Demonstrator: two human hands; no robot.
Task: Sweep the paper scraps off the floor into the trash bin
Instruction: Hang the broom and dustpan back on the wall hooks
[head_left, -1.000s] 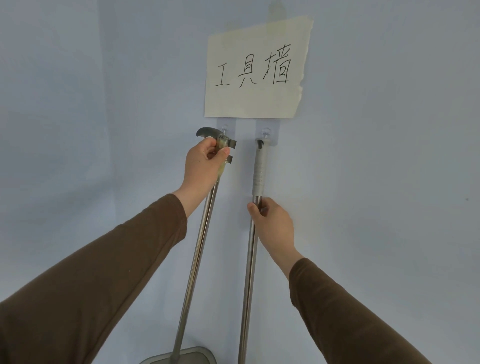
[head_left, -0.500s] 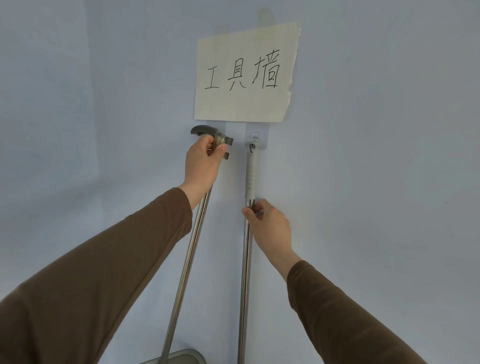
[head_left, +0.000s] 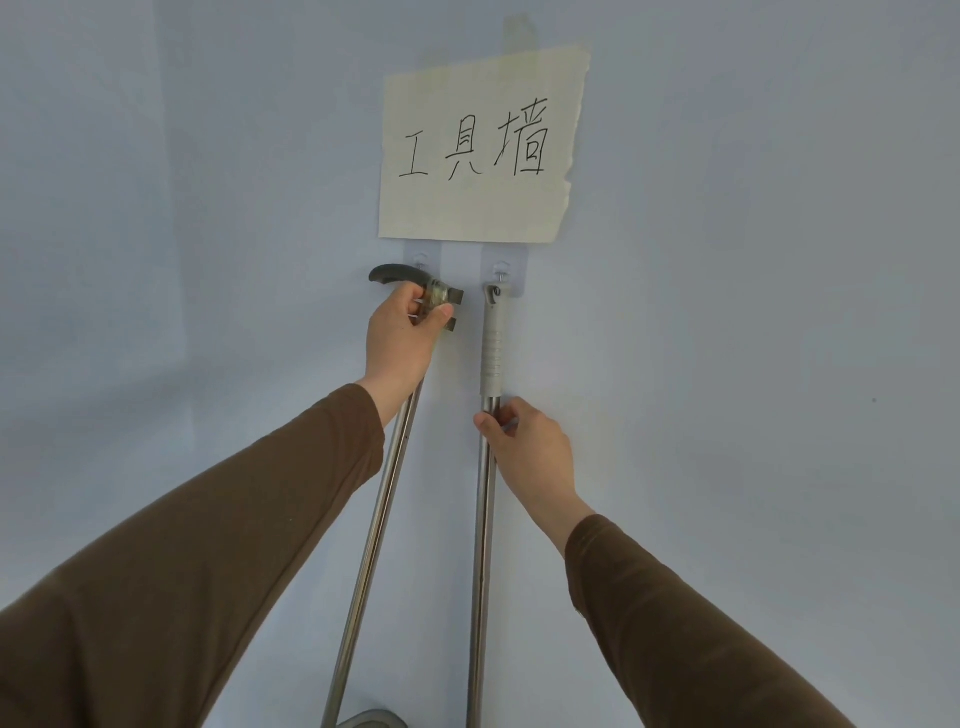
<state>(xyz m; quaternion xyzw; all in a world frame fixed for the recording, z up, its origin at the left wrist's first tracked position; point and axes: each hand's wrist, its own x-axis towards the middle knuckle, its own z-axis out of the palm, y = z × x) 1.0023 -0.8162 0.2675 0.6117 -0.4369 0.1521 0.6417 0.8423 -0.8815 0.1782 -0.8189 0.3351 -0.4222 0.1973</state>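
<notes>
Hanging side by side on wall hooks (head_left: 503, 270) below a paper sign (head_left: 480, 150) were two metal poles. The left hand (head_left: 402, 338) curled its grip round the dustpan pole (head_left: 374, 519) just under the dark top handle (head_left: 395, 274); the right hand (head_left: 530, 447) pinched the broom pole (head_left: 482, 545) below its grey sleeve (head_left: 493, 343).

A tool-storage wall: handwritten paper sign (head_left: 480, 145) above adhesive hooks (head_left: 503, 270) holding cleaning tools.
</notes>
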